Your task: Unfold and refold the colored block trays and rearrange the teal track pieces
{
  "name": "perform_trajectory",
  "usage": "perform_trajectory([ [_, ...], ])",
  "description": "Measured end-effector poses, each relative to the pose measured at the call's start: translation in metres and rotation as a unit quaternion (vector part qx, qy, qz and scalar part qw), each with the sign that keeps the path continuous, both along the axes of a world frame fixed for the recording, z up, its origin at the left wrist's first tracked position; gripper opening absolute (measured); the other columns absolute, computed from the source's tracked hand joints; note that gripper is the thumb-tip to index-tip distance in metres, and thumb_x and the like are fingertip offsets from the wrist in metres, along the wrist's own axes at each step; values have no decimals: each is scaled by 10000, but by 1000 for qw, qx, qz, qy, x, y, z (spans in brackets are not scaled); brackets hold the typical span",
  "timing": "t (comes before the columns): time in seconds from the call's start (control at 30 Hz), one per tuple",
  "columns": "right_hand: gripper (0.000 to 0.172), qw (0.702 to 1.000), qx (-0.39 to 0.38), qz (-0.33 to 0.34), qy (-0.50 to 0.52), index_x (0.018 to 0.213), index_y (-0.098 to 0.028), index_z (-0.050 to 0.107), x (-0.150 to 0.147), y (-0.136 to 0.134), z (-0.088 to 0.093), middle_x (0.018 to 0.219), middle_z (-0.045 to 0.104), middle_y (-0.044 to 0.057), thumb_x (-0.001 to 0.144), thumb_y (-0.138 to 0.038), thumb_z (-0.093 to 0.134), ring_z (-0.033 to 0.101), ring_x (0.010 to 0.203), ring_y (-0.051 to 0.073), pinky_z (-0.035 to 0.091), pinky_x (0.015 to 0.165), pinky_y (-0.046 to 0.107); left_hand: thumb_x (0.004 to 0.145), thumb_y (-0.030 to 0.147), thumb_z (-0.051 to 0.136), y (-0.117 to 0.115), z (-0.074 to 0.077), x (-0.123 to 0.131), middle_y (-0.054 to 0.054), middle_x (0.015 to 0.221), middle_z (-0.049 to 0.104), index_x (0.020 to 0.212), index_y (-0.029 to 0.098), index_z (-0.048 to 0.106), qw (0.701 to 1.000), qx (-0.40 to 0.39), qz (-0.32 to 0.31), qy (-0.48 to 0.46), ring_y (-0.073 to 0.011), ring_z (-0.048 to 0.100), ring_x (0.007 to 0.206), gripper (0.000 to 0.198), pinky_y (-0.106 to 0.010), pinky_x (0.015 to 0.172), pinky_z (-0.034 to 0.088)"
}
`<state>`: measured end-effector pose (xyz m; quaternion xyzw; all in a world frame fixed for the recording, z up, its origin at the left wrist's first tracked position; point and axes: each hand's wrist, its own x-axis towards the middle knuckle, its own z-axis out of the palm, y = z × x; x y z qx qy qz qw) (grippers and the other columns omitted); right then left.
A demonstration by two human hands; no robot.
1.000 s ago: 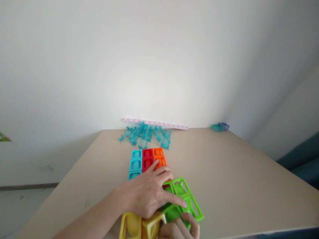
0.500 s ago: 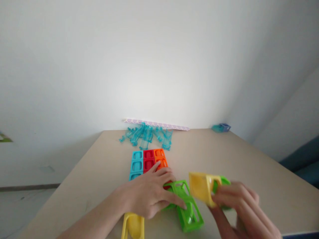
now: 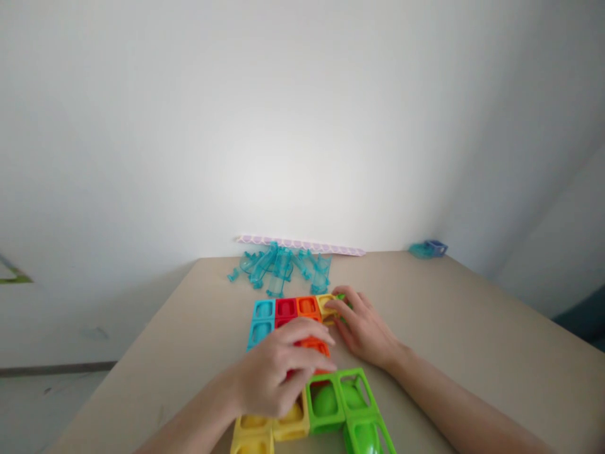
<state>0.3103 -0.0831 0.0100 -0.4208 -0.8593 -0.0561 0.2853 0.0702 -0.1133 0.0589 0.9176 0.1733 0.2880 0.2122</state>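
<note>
While half curled, the right hand (image 3: 367,329) holds a yellow block (image 3: 323,302).

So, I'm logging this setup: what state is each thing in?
Cyan blocks: partly covered
Red blocks: mostly covered
Orange blocks: partly covered
Far yellow block: gripped
Far green block: mostly hidden
Near yellow blocks: partly covered
Near green blocks: partly out of view
Translucent teal pieces: loosely piled
Purple patterned strip: lying behind them
Small blue piece: resting beside a teal piece
Left hand: half-curled over the red blocks
Right hand: gripping the far yellow block
</note>
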Motion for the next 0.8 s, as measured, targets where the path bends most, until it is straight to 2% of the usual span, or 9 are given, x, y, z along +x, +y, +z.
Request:
perform_trajectory([
  [0.07,337,1000,-7,3,13,1141,-179,551,5,0,3,1244,465,134,826,-75,495,488,1112,240,439,951,402,889,114,438,16,-5,-8,-83,1080,630,941,193,703,990,-2,107,-97,-191,571,1046,281,-324,946,437],
  [0.13,372,1000,-14,2,25,1181,-179,537,9,3,4,1250,473,139,817,-99,530,467,1146,261,424,982,441,884,119,452,34,-11,-16,-70,968,646,860,185,698,964,-4,218,-152,-187,595,965,256,-327,900,451],
  [0.23,387,998,-27,19,45,1221,-190,525,13,10,-1,1213,526,129,841,-120,543,473,1134,257,438,979,450,845,94,476,56,-25,-24,-54,893,647,834,176,701,941,-17,298,-162,-184,609,907,239,-324,863,459],
  [0.37,331,997,-18,34,74,1184,-191,555,13,18,-9,1187,560,130,868,-105,506,485,1127,255,465,953,448,825,71,467,66,-38,-27,-39,853,661,792,173,710,951,-56,268,-142,-166,623,858,266,-310,839,469],
  [0.47,341,997,5,27,72,1171,-197,571,10,14,-4,1217,554,138,851,-103,500,490,1130,276,451,937,488,817,57,452,63,-35,-26,-46,859,662,780,172,706,949,-43,274,-151,-169,621,858,282,-317,833,469],
  [0.57,302,995,23,58,78,1113,-193,593,2,-2,14,1161,588,131,853,-104,467,528,1066,257,443,909,473,801,37,448,57,-27,-26,-53,881,662,807,176,705,961,-18,237,-139,-179,612,898,292,-330,857,462],
  [0.67,252,989,-28,143,39,1070,-201,610,-15,-21,40,1083,632,95,865,-136,479,554,1013,212,444,904,400,816,36,432,56,-23,-27,-58,913,666,848,177,706,972,-18,203,-118,-183,603,933,311,-336,874,459],
  [0.73,269,981,-65,181,-4,1118,-225,616,-32,-31,53,1143,627,74,860,-217,543,533,1085,216,407,960,394,846,56,420,59,-23,-29,-63,941,671,869,174,711,973,-39,199,-108,-184,601,947,314,-340,887,456],
  [0.8,390,972,-90,214,-40,1208,-249,593,-48,-36,61,1251,590,66,834,-358,609,478,1193,245,339,1035,423,882,103,422,61,-22,-32,-68,986,676,924,176,715,979,-57,180,-83,-189,594,982,305,-350,925,443],
])
